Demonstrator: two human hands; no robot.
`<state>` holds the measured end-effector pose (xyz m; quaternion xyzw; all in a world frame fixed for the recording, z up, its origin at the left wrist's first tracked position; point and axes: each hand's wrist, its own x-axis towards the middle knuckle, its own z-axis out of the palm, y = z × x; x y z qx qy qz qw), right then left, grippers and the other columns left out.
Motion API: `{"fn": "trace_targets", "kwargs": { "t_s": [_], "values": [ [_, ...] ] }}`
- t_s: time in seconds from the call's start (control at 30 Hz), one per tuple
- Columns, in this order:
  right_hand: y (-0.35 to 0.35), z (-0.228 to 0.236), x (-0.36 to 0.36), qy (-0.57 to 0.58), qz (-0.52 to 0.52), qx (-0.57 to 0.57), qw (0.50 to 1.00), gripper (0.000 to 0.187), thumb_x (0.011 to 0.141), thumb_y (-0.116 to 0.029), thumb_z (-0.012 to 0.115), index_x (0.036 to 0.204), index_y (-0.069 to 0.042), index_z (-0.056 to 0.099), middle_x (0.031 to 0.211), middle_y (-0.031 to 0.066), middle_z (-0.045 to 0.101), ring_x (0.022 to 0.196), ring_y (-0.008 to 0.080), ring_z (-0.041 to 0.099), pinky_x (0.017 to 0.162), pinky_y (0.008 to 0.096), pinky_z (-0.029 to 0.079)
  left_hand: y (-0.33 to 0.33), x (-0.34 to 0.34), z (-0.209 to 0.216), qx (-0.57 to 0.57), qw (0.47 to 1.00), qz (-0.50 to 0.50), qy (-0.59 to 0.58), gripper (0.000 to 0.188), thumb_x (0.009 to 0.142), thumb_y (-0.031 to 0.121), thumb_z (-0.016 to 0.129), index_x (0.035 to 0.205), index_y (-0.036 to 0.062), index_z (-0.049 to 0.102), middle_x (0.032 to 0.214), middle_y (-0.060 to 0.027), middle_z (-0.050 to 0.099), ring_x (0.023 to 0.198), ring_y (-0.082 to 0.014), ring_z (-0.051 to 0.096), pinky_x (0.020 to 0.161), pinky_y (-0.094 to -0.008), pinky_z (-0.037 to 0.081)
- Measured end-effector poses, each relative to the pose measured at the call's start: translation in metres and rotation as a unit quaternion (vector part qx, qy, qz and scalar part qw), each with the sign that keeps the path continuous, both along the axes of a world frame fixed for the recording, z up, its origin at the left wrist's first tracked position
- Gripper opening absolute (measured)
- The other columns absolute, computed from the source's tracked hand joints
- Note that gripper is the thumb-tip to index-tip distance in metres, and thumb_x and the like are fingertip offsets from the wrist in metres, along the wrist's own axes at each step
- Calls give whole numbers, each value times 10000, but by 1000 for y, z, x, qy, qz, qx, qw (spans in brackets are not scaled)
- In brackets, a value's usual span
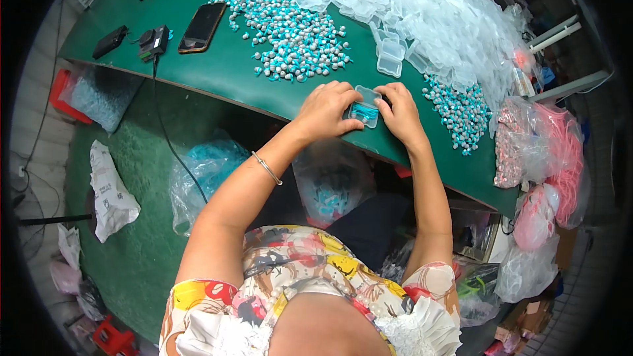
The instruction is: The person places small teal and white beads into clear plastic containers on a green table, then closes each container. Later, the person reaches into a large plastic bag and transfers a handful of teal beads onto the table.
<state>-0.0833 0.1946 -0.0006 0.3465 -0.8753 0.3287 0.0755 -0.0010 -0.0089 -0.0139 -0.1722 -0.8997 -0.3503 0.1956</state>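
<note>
At the table's near edge, both hands hold a small clear plastic box with its lid up. Teal cord-like strands lie inside it. My left hand grips the box's left side, thumb low and fingers at the top. On the opposite side, my right hand pinches the edge with thumb and fingers. Beyond my left hand spreads a heap of small grey-and-teal pieces. A smaller pile of the same pieces lies right of my right hand.
A large mound of clear plastic boxes covers the far right of the green table. Left stand a phone and a small black device with a cable hanging down. Bags of pink pieces and cord crowd the right edge.
</note>
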Motion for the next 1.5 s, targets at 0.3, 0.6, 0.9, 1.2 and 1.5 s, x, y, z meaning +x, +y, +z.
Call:
{"fn": "trace_targets", "kwargs": {
  "t_s": [0.3,0.6,0.9,1.2,1.5],
  "values": [
    [6,18,21,60,78,-76,992,179,796,-61,721,955,-1,665,894,150,657,819,327,650,735,393,524,1,1,5,15,1000,-11,12,536,733,356,798,1171,108,611,989,-71,601,941,-296,585,815,-426,451],
    [4,4,41,44,94,-69,992,263,783,-54,717,1033,-7,652,948,147,636,865,321,625,745,392,510,5,1,0,-5,997,-56,60,211,879,237,662,964,47,631,950,-120,573,883,-345,595,750,-443,484],
    [-3,3,43,-36,105,-103,989,168,800,-43,694,967,-25,682,809,96,603,653,204,559,593,310,449,-2,4,-2,35,997,-72,21,203,886,234,654,931,37,658,846,-134,578,760,-355,603,643,-443,482],
    [21,11,97,34,196,-43,979,270,716,-132,747,964,-41,688,913,103,673,828,287,626,758,387,485,41,101,-30,132,990,-31,38,186,854,178,692,962,33,647,824,-124,582,735,-325,613,643,-409,496],
    [18,-6,69,-92,28,-182,979,83,824,-25,672,900,-18,706,838,75,661,694,151,612,611,275,471,70,127,-125,-85,976,-86,-182,367,876,319,657,1156,87,609,1060,-134,573,1010,-340,593,860,-436,502]
  ]
}}
